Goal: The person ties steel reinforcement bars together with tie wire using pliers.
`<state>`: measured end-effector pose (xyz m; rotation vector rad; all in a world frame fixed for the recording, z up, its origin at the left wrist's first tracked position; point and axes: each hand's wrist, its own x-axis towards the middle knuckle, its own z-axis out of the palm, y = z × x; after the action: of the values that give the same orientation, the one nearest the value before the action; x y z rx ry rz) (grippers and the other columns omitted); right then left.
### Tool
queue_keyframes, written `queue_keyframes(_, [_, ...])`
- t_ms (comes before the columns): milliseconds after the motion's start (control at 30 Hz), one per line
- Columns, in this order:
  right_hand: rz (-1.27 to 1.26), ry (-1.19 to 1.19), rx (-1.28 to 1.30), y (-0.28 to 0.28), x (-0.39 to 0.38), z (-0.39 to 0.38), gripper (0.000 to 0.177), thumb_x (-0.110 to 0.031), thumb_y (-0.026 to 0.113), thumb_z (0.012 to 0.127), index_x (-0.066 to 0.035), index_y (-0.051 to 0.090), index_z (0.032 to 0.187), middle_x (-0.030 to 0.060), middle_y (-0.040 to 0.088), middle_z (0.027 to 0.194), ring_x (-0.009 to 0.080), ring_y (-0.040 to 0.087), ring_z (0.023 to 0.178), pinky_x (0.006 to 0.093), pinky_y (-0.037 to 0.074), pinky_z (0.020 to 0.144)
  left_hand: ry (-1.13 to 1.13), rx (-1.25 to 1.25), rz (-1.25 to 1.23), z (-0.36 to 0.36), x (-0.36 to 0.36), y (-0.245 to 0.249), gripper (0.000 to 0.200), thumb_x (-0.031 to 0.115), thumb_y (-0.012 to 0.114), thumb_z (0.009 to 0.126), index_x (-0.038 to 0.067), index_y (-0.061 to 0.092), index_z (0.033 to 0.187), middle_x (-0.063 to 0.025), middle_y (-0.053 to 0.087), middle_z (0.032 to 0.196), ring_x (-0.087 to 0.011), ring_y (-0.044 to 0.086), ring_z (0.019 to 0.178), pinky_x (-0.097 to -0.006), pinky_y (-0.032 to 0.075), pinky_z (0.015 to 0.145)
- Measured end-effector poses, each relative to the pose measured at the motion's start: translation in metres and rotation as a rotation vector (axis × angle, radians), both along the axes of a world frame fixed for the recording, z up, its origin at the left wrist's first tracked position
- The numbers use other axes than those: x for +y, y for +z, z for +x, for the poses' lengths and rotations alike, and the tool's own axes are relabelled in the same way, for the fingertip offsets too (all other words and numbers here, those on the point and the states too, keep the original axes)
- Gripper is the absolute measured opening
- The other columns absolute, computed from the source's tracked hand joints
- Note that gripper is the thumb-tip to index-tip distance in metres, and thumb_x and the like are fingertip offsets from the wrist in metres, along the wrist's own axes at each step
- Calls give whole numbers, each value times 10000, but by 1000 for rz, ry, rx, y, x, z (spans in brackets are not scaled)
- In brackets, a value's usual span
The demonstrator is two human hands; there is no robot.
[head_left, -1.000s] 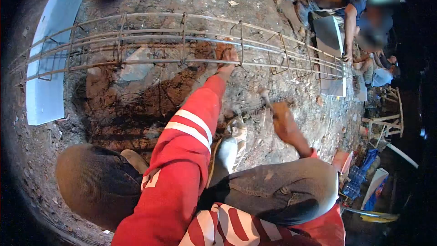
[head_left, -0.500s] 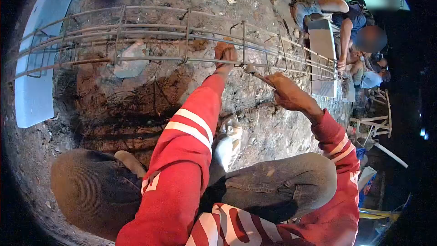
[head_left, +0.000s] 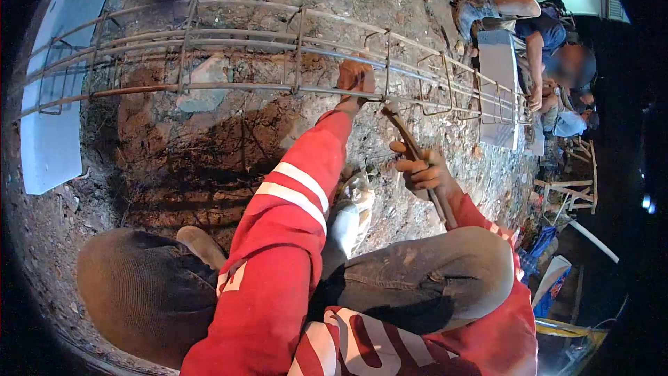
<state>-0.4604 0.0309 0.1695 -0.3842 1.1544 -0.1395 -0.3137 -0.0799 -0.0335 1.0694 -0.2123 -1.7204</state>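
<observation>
A long rebar cage (head_left: 240,86), made of thin rods with squarish stirrups, runs across the view in front of me. My left hand (head_left: 356,78) is closed at its near rods beside a stirrup, with the fingertips partly hidden. In my right hand (head_left: 426,173) is a slim, dark metal tool that looks like a pair of pincers (head_left: 405,129). Its head touches or nearly touches the near rod, just right of my left hand, and its handles slant down toward my knee. My right fingers are curled loosely around the handles.
White blocks, one on the left (head_left: 52,146) and one on the right (head_left: 497,90), lie under the cage. A co-worker (head_left: 546,42) crouches at its far right end. A wooden frame (head_left: 574,188) stands at right. Rough dirt ground (head_left: 257,0) surrounds everything.
My right hand has moved down and turned palm-up, with the pincers now steeper and their handles in view. My left hand stays at the cage; the view has shifted slightly.
</observation>
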Motion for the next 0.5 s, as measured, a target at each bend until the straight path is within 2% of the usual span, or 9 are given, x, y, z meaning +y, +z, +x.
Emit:
queue_keyframes(67, [-75,32,-161,1,3,5,466,-173,719,869,-68,464,1244,-7,521,821,26,406,485,212,390,428,-10,4,11,0,2,-2,367,480,507,994,137,575,1109,-42,596,928,-207,597,778,-357,448,675])
queue_keyframes(133, [-89,78,-86,8,5,9,436,-215,670,903,-49,469,1253,2,529,830,60,467,526,235,436,479,-30,8,15,-4,5,-6,370,480,505,994,137,575,1113,-43,597,934,-209,598,782,-358,449,678])
queue_keyframes(200, [-458,371,367,27,3,25,411,-254,589,945,-13,465,1255,16,528,844,130,533,611,294,484,580,-33,15,23,-5,6,-8,372,481,504,994,136,575,1116,-45,598,940,-210,599,787,-359,450,682])
queue_keyframes(233, [-766,742,569,29,1,15,375,-227,506,962,26,463,1236,93,585,881,259,610,713,382,508,696,-38,15,25,-6,6,-10,373,481,503,995,136,575,1118,-45,598,943,-211,599,789,-359,450,684])
queue_keyframes(267, [-1121,1068,968,29,9,16,322,-149,482,949,45,464,1206,177,604,855,366,622,734,451,505,721,-39,14,24,-7,7,-11,374,481,502,995,136,575,1120,-46,598,946,-212,600,791,-360,451,686])
queue_keyframes(300, [-1109,1069,971,31,16,17,322,-149,482,949,45,464,1206,177,604,855,366,622,734,451,505,721,-43,14,23,-8,7,-11,376,481,501,995,136,575,1122,-47,599,949,-213,601,793,-360,452,688])
queue_keyframes(433, [-1333,936,979,31,30,25,411,-144,572,916,45,407,1242,130,547,668,323,562,505,419,482,485,-26,19,9,-8,-1,-8,380,482,498,995,135,575,1130,-49,600,961,-216,603,801,-362,454,695])
queue_keyframes(467, [-1314,936,968,23,39,19,411,-144,572,916,45,407,1242,130,547,668,323,562,505,419,482,485,-22,18,9,-9,-1,-6,382,482,498,995,134,575,1132,-50,600,964,-217,603,803,-362,454,697])
queue_keyframes(500, [-971,637,580,5,43,8,449,-152,614,898,38,404,1246,101,539,664,246,523,477,362,437,441,-10,17,1,-6,-6,-3,383,482,497,996,134,575,1134,-51,601,967,-218,604,806,-363,455,699])
